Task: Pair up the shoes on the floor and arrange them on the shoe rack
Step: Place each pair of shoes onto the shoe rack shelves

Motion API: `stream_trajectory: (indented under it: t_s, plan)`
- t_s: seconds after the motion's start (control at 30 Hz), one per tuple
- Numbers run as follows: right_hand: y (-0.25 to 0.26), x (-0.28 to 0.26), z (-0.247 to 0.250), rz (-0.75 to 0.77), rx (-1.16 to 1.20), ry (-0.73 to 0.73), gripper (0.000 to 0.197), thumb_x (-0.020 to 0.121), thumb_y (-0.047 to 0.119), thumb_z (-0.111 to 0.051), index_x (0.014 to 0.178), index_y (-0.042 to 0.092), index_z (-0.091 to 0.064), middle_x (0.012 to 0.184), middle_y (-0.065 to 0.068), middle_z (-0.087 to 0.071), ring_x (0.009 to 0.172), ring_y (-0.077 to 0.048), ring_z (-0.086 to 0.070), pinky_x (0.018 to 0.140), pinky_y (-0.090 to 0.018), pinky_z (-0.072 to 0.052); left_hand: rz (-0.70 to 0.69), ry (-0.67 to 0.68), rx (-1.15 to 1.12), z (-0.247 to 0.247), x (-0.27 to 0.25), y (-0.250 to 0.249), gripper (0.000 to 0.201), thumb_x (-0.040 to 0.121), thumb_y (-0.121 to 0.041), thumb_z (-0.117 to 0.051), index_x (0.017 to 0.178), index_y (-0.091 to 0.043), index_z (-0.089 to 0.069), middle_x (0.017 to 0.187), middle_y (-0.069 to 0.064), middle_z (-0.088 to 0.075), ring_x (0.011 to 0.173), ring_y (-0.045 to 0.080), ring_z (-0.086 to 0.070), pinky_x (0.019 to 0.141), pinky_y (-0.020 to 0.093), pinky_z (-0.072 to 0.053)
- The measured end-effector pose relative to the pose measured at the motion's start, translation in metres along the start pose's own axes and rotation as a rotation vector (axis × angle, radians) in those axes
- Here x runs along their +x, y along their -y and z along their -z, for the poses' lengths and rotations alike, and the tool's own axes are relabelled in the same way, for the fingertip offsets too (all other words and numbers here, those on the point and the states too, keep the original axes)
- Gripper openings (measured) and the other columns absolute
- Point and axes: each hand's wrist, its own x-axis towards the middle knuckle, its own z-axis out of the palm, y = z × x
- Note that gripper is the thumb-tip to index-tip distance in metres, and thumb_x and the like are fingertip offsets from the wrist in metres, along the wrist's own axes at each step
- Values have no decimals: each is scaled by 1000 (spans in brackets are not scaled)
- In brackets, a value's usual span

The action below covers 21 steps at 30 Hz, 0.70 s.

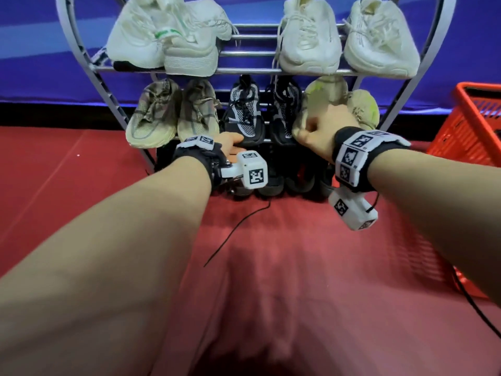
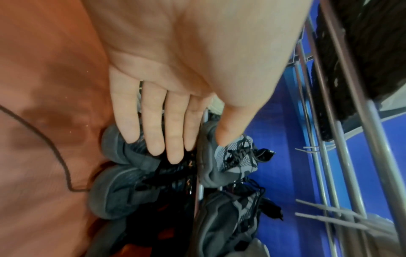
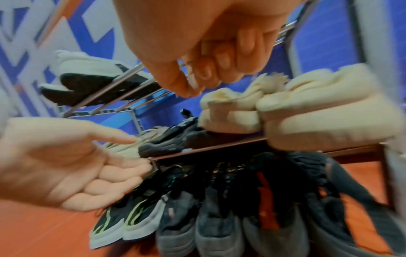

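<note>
1. Silver tubular metal shoe rack (image 1: 89, 61) stands on the red mat floor (image 1: 284, 267) against a blue wall; its three tiers look full.
2. Top tier: two pairs of white knit sneakers (image 1: 309, 36). Middle: beige-brown patterned pair (image 1: 151, 115), black-and-grey mesh lace-up pair (image 1: 244, 109), pale yellow-green soft knit pair (image 1: 363, 104). Bottom: dark grey and black sneakers (image 3: 211, 226), toes out.
3. Left hand (image 1: 230, 147) is flat, fingers straight, holding nothing, just at the toe of the left mesh shoe; the left wrist view shows the fingers (image 2: 153, 125) over the dark shoes below.
4. Right hand (image 1: 322, 131) is loosely curled in front of the yellow-green pair; the right wrist view shows the curled fingers (image 3: 219, 60) gripping nothing.
5. Handling, judged: shoes are light, uppers soft and crushable, soles stiffer; best taken at the heel collar or pinched at the sole edge. Loose laces may snag the bars.
6. No shoe visible on the floor; task looks near done.
7. Red plastic basket (image 1: 471, 123) sits to the right; a thin black cord (image 1: 238, 226) lies on the mat.
</note>
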Motion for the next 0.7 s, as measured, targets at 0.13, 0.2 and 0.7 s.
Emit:
stream_trajectory:
  t_s: [0.13, 0.2, 0.7]
  plan:
    - [32, 11, -22, 182, -185, -36, 35, 83, 35, -59, 113, 17, -62, 118, -12, -57, 113, -35, -51, 89, -40, -44, 58, 29, -104, -17, 5, 4, 31, 102, -27, -46, 122, -5, -55, 111, 17, -62, 110, 36, -61, 102, 50, -45]
    - [36, 17, -35, 212, -303, -37, 47, 80, 37, -63, 122, 16, -57, 128, -11, -49, 123, -34, -42, 101, -46, -35, 74, 2, -145, -22, 10, 4, 29, 102, -29, -45, 115, -4, -52, 99, 16, -62, 92, 33, -62, 90, 47, -49]
    - [43, 29, -57, 89, -460, -36, 26, 83, 14, -56, 106, 18, -67, 113, -8, -66, 130, -37, -35, 111, -68, -5, -3, -41, -121, 0, 11, 7, 37, 102, -14, -47, 135, 0, -49, 121, 19, -65, 85, 21, -73, 40, 23, -50]
